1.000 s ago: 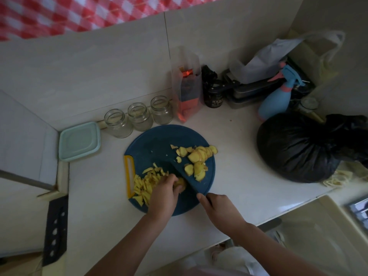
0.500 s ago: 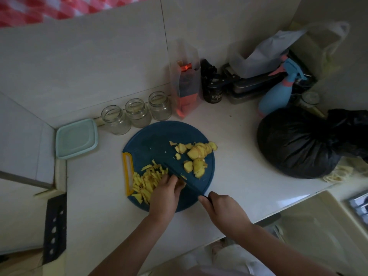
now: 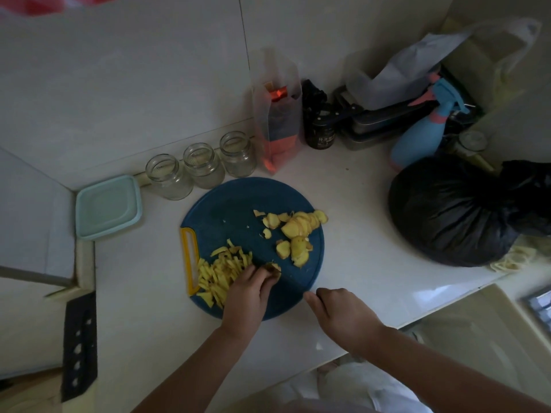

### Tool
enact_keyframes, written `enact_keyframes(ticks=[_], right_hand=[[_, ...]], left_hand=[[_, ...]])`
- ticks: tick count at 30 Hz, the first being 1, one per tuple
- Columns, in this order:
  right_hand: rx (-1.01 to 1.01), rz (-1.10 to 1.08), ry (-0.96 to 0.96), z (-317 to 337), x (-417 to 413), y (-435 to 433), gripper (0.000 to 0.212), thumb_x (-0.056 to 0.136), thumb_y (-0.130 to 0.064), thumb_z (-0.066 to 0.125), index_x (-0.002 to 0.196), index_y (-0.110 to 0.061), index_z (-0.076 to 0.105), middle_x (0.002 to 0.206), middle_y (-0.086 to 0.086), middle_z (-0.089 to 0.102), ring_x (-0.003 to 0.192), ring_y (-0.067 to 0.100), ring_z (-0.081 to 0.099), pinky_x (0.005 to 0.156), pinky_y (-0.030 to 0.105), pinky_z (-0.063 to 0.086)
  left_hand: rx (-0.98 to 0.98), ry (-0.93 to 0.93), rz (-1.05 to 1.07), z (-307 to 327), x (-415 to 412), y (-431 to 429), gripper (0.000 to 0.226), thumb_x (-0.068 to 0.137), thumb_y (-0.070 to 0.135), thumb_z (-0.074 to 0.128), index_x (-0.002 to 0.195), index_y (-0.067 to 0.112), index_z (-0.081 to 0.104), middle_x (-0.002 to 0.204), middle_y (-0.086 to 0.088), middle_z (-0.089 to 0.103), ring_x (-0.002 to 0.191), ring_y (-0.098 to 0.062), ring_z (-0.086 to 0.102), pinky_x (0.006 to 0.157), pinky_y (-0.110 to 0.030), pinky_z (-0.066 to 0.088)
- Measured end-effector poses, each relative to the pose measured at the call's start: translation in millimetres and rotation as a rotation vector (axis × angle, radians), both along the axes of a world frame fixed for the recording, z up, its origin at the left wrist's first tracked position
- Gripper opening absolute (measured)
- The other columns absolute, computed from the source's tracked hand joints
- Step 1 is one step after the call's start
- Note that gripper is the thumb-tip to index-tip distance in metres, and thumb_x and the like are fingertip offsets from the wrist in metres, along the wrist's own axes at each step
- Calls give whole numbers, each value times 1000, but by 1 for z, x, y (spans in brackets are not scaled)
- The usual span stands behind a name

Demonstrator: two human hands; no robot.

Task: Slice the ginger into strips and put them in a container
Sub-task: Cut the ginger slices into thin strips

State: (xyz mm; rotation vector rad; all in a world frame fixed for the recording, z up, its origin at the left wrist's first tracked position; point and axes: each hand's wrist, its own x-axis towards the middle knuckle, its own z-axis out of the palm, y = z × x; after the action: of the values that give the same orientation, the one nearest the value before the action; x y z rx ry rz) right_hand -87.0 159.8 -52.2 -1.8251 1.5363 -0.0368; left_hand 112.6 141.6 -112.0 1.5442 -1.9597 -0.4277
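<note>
Knife (image 3: 293, 284) nears ginger stub (image 3: 273, 267) pinched by left hand (image 3: 246, 296).

cutting board (image 3: 238, 210): ginger strips (image 3: 220, 272) left, ginger slices (image 3: 298, 231) right | left hand (image 3: 247, 296) pinches ginger piece (image 3: 274, 267) | right hand (image 3: 343, 314) grips knife (image 3: 293, 284)

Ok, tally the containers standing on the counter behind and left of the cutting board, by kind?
Clear glass jars: 3
Teal lidded box: 1
Total: 4
</note>
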Motion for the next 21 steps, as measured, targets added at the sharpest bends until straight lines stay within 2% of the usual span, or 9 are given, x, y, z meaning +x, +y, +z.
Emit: enact_keyframes(ticks=[5, 9, 12, 16, 18, 21], right_hand=[[44, -2, 20, -6, 9, -4, 47, 98, -54, 21, 66, -26, 38, 64, -5, 47, 64, 16, 50, 68, 33, 46], [37, -17, 35, -8, 17, -9, 46, 99, -53, 22, 67, -25, 39, 70, 2, 53, 68, 21, 55, 68, 36, 46], [97, -89, -59, -5, 20, -15, 51, 100, -51, 26, 65, -18, 43, 63, 1, 50, 62, 19, 51, 65, 35, 43], [243, -238, -229, 0, 13, -16, 51, 99, -51, 33, 62, -16, 40, 59, -2, 45, 52, 10, 40, 58, 25, 37], [222, -231, -245, 2, 8, -11, 52, 98, -53, 33, 62, -16, 39, 58, -2, 43, 51, 8, 38, 59, 25, 37], [129, -118, -160, 5, 6, -2, 51, 98, -52, 29, 62, -16, 37, 56, -2, 39, 51, 11, 38, 61, 27, 36]], left_hand=[[-7, 12, -10, -6, 3, 1, 24, 91, 30, 50, 88, 13, 66, 85, 1, 60, 74, -12, 60, 60, -25, 48], [-13, 28, -17, -9, 4, 1, 24, 92, 29, 51, 87, 12, 66, 85, 1, 60, 74, -11, 59, 61, -21, 47], [-19, 29, -12, -9, 4, 2, 26, 92, 31, 51, 90, 11, 67, 87, 1, 61, 76, -9, 59, 62, -20, 48], [-10, 48, 7, -6, 3, 2, 25, 90, 33, 52, 87, 12, 65, 86, 1, 61, 75, -8, 60, 62, -18, 48], [-15, 47, 6, -5, 3, 2, 24, 90, 33, 52, 86, 12, 64, 86, 1, 60, 74, -9, 60, 61, -18, 47], [-22, 32, 6, -3, 3, 3, 25, 91, 34, 52, 88, 14, 65, 86, 1, 60, 74, -9, 58, 63, -16, 45]])
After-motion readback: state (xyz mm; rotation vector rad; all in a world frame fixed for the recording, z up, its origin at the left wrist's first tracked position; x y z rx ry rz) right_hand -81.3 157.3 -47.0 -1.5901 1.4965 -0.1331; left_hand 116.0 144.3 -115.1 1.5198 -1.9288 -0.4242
